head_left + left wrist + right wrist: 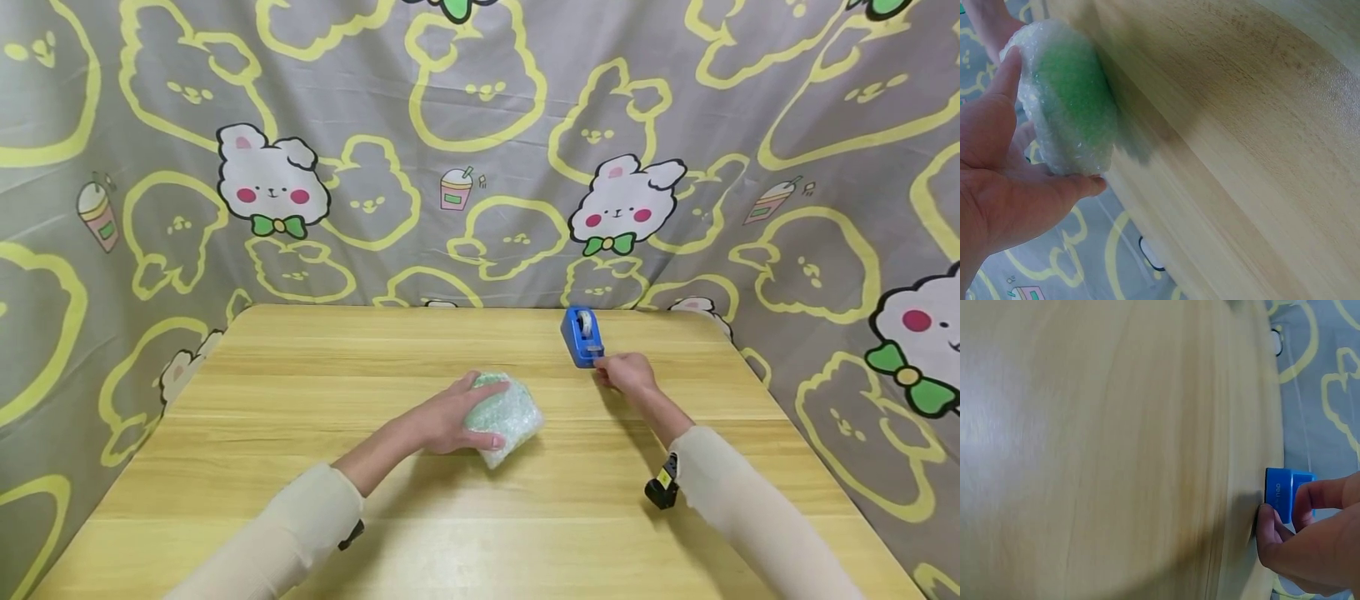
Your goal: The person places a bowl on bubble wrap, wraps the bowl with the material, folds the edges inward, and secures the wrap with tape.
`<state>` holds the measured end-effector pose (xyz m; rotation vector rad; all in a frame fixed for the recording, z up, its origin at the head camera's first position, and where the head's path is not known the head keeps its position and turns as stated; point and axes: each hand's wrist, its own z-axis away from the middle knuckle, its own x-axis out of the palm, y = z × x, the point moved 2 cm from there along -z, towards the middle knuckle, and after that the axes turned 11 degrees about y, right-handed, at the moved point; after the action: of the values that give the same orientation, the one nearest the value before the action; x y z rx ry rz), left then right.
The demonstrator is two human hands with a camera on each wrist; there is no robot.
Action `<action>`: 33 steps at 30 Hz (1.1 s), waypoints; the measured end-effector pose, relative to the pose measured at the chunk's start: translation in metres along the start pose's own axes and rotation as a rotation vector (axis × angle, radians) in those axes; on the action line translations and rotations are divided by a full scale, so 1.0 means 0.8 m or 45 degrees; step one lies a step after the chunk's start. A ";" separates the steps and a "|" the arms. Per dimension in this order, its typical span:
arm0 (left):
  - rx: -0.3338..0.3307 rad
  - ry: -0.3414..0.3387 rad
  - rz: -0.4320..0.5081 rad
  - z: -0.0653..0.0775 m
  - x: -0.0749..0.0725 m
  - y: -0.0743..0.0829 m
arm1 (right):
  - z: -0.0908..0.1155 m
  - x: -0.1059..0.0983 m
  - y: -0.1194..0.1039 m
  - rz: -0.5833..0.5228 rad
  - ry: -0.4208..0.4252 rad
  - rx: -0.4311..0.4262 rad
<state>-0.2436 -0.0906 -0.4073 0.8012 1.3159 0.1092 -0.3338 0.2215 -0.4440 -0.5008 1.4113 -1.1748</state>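
Observation:
My left hand (450, 421) holds a bubble-wrapped package (510, 417), its fingers and thumb spread round the left side. Something green shows through the clear bubble wrap (1075, 94) in the left wrist view. The package appears tilted, just over the table. At the far right, my right hand (632, 373) grips the near end of a blue tape dispenser (577, 343) that carries a tape roll (585, 323). In the right wrist view, the thumb and a finger bend about that end of the dispenser (1279, 490). Whether they also touch the tape is hidden.
Both hands work over a light wood-grain table (337, 350). A grey curtain (375, 108) with yellow outlines and white rabbit faces hangs round its back and sides. A small black wrist camera (662, 485) sits under the right forearm.

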 end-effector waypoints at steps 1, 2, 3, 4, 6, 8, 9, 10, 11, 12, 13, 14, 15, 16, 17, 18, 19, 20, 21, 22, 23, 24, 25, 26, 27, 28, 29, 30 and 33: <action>0.001 0.001 0.002 0.000 0.000 0.000 | 0.000 0.000 0.000 0.041 0.016 -0.020; 0.001 0.002 0.002 0.001 0.000 0.000 | -0.001 0.000 0.000 0.081 0.030 -0.041; 0.002 0.002 0.002 0.001 0.000 0.000 | -0.001 0.000 0.000 0.122 0.044 -0.060; 0.002 0.002 0.004 0.001 0.000 0.000 | -0.001 -0.001 0.000 0.155 0.054 -0.076; 0.002 -0.001 0.002 0.001 0.000 0.000 | -0.002 -0.001 0.000 0.186 0.064 -0.095; 0.001 -0.004 0.004 0.001 0.000 0.000 | -0.004 -0.001 -0.001 0.206 0.070 -0.106; 0.001 -0.006 0.003 0.001 0.000 0.000 | -0.004 -0.001 -0.001 0.217 0.067 -0.110; -0.002 -0.008 0.002 0.001 0.000 0.000 | -0.004 -0.001 -0.002 0.231 0.064 -0.115; -0.001 -0.006 0.000 0.001 0.000 0.000 | -0.005 -0.001 -0.003 0.243 0.064 -0.116; 0.000 -0.004 0.001 0.001 0.000 0.000 | -0.006 -0.002 -0.004 0.255 0.062 -0.115; 0.003 -0.003 0.001 0.001 0.000 0.001 | -0.006 -0.002 -0.005 0.266 0.057 -0.115; 0.006 -0.003 -0.001 0.001 0.000 0.001 | -0.007 -0.002 -0.006 0.285 0.049 -0.118; 0.009 -0.004 -0.004 0.001 0.000 0.001 | -0.008 -0.002 -0.007 0.299 0.042 -0.120; 0.012 -0.003 -0.005 0.001 -0.001 0.001 | -0.008 -0.002 -0.008 0.308 0.041 -0.122; 0.017 0.000 -0.005 0.001 -0.001 0.001 | -0.009 -0.003 -0.009 0.312 0.041 -0.124; 0.019 0.001 -0.006 0.000 -0.001 0.002 | -0.010 -0.003 -0.010 0.321 0.039 -0.133; 0.019 0.002 -0.005 0.000 -0.001 0.001 | -0.011 -0.002 -0.010 0.338 0.043 -0.146; 0.017 0.001 -0.006 0.000 -0.001 0.001 | -0.012 -0.002 -0.010 0.357 0.048 -0.158; 0.015 0.003 -0.004 0.000 -0.001 0.001 | -0.013 -0.001 -0.009 0.361 0.058 -0.162; 0.015 0.005 0.001 -0.001 0.000 0.001 | -0.014 -0.002 -0.007 0.360 0.073 -0.163; 0.019 0.005 0.004 -0.001 0.000 0.001 | -0.014 -0.003 -0.005 0.338 0.080 -0.149; 0.021 0.005 0.007 -0.001 0.000 0.002 | -0.015 -0.005 -0.003 0.294 0.073 -0.130; 0.023 0.002 0.009 -0.002 0.000 0.003 | -0.015 -0.008 -0.001 0.238 0.053 -0.106; 0.025 0.000 0.009 -0.002 0.000 0.004 | -0.015 -0.010 0.000 0.178 0.028 -0.077; 0.026 -0.002 0.008 -0.002 0.000 0.004 | -0.015 -0.013 -0.001 0.097 -0.012 -0.039; 0.025 -0.002 0.006 -0.002 0.000 0.004 | -0.015 -0.015 -0.002 0.018 -0.058 0.001; 0.022 -0.005 0.002 -0.002 -0.001 0.005 | -0.014 -0.018 -0.004 -0.036 -0.112 0.033; 0.017 -0.005 0.000 -0.002 -0.001 0.004 | -0.014 -0.019 -0.006 -0.065 -0.165 0.052; 0.007 -0.006 -0.004 -0.001 -0.001 0.003 | -0.007 -0.024 -0.016 -0.031 -0.295 0.059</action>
<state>-0.2438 -0.0891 -0.4051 0.8036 1.3139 0.1010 -0.3386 0.2346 -0.4251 -0.6028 1.1801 -1.1274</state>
